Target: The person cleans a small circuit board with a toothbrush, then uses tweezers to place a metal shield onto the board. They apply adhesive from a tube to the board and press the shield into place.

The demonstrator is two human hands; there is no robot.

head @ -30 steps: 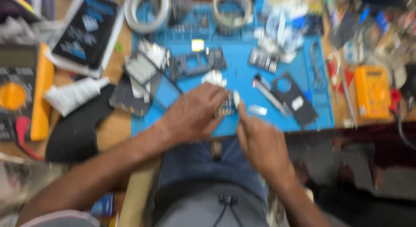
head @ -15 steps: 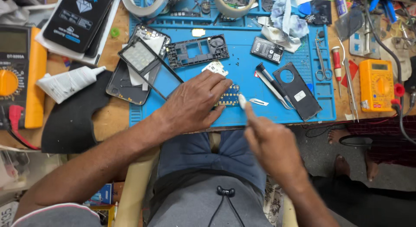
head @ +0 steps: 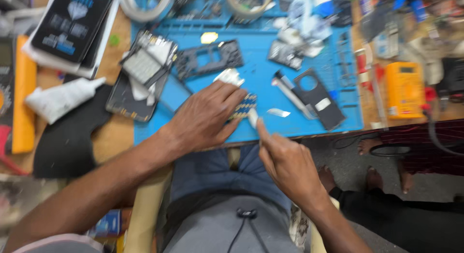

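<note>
My left hand [head: 205, 118] lies palm down on the blue work mat [head: 270, 101], fingers pressing a small circuit board [head: 243, 107] with gold contacts. My right hand [head: 287, 163] is at the mat's near edge and pinches a small white tool or strip [head: 253, 118] whose tip touches the board's right end. A white scrap [head: 278, 112] lies just right of the board. The view is blurred, so fine detail is lost.
On the mat lie a black phone frame [head: 209, 57], a phone screen part [head: 145, 64], a black cover with a round hole [head: 316, 96] and tape rolls [head: 145, 4]. A yellow multimeter [head: 403, 89] sits right. A white tube [head: 60, 98] lies left. Someone's bare feet [head: 372, 178] are on the floor.
The view has shifted and blurred. My right hand has moved slightly left and closer, bringing the white tool against the board; my left hand stays pressed on it.
</note>
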